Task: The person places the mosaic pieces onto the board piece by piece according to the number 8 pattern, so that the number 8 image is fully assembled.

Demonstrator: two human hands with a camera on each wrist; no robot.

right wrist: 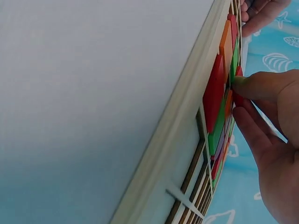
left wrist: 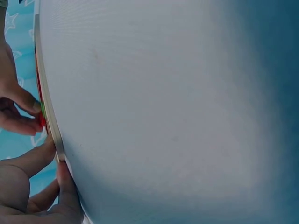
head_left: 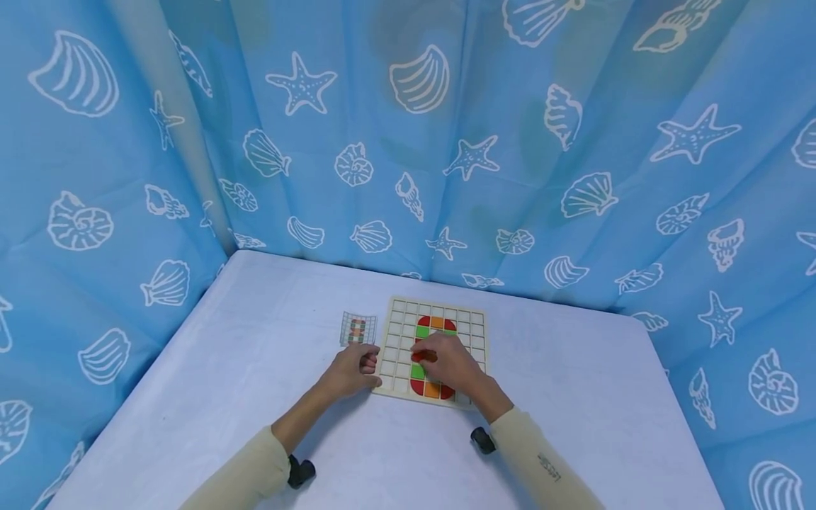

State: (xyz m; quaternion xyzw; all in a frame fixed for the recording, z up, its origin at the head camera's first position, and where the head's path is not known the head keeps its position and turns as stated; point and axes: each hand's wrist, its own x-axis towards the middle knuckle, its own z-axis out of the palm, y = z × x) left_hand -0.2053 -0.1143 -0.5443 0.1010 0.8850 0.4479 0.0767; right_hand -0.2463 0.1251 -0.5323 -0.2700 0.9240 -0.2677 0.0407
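Observation:
A square cream grid board (head_left: 394,329) lies on the table. Red quarter-round, orange (head_left: 432,389) and green (head_left: 417,371) tiles fill part of its cells. Over these tiles, my right hand (head_left: 451,360) pinches a red tile (right wrist: 239,95) between thumb and fingers, close over the grid. My left hand (head_left: 350,370) holds the board by its near left side, with the thumb at the corner and the other fingers curled. In the left wrist view, fingertips (left wrist: 48,145) press on the board's edge. My right hand covers the middle of the tile pattern in the head view.
A small pattern card (head_left: 346,329) with a printed grid and coloured cells lies left of the board, beyond my left hand. White cloth covers the table (head_left: 574,425). A blue curtain (head_left: 408,142) with shells and starfish hangs along its back and sides.

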